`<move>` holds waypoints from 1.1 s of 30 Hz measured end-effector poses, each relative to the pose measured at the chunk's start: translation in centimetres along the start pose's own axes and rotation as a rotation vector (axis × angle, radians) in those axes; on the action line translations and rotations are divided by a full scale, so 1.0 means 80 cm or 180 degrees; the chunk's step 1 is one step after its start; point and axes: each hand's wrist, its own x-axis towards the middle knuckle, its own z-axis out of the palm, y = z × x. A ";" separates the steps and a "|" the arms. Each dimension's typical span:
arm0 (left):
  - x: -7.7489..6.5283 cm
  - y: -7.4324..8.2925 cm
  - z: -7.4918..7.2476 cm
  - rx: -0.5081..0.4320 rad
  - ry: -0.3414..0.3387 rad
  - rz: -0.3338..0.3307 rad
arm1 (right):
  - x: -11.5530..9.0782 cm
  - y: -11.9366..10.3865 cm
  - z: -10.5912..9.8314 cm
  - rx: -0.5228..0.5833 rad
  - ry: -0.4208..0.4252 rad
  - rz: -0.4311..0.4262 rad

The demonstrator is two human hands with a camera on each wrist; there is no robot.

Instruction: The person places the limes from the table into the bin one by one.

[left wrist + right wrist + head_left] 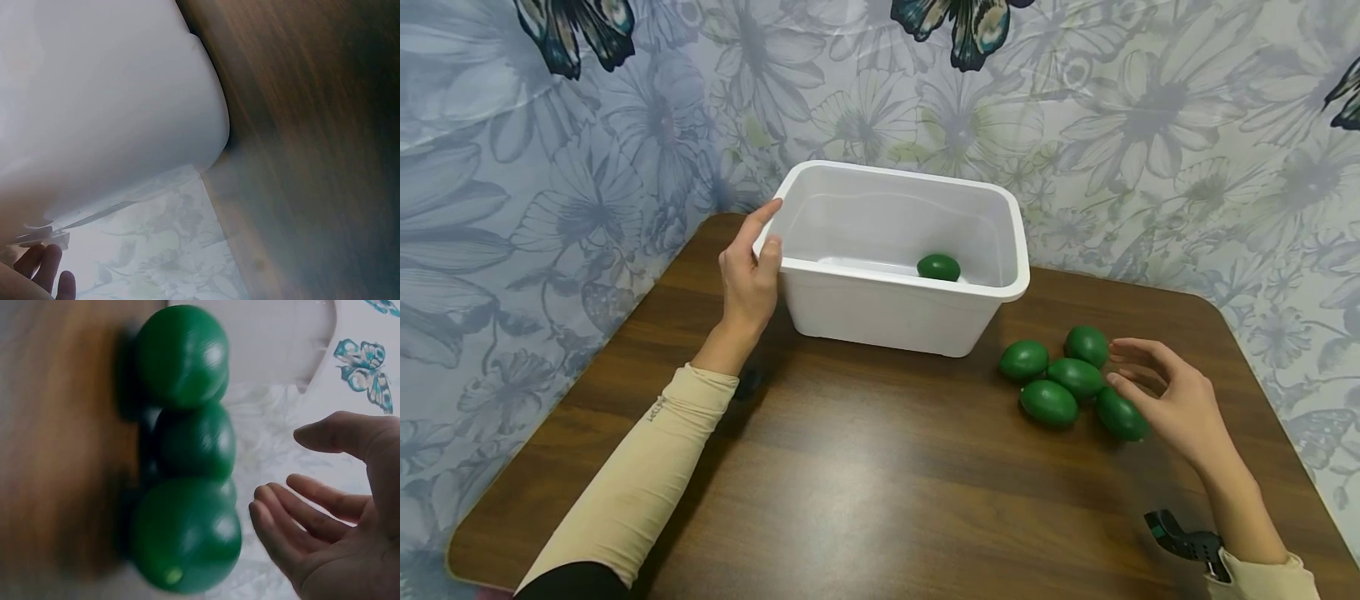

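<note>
A white plastic tub (880, 312) stands toward the back of the table. My left hand (751, 271) holds its left end, thumb and index finger at the rim; in the left wrist view only some fingertips (50, 269) show beside the rim. One dark green, glossy oval fruit, like a lime (938, 267), lies inside the tub. Several more such limes (1076, 379) lie clustered on the table to the tub's right. At the cluster's right side is my right hand (1172, 400), its fingers loosely curved and nothing between them; the right wrist view shows it apart from the limes (187, 536).
The brown wooden table (820, 467) has rounded corners and meets a wall covering (850, 108) with flowers and butterflies. A black wrist mount (1187, 537) sits on the right forearm. Bare tabletop lies in front of the tub.
</note>
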 end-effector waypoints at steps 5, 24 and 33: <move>-0.001 0.000 0.000 0.0012 0.0027 0.0001 | -0.016 0.013 -0.005 -0.0322 -0.0215 0.0185; -0.003 -0.005 0.002 0.0032 0.0036 0.0053 | -0.033 0.029 0.009 -0.0708 -0.0457 0.0522; -0.001 -0.004 0.003 -0.0028 0.0063 0.0068 | -0.036 0.033 0.004 -0.0687 -0.0313 0.0563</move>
